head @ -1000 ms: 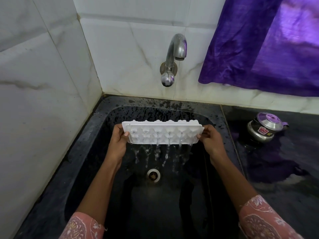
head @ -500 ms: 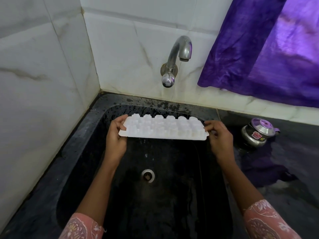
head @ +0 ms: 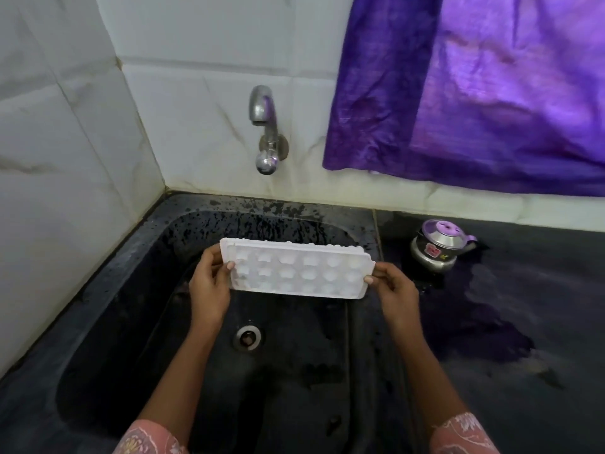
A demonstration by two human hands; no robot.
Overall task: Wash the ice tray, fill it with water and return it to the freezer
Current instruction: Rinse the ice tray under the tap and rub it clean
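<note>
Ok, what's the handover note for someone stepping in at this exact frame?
Left hand grips the ice tray at its left end; right hand pinches the right end.
Tray over the sink, cups up, tilted toward the camera, below the tap; no water running.
Done: cups look empty, sink wet, so rinsing seems finished.
Left: fill it, carry it to the freezer, not in view.

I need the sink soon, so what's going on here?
A person holds a white ice tray over the black sink, left hand on one short end, right hand on the other. Its cups face up and look empty. No water runs from the tap. A small steel kettle stands on the wet counter.
</note>
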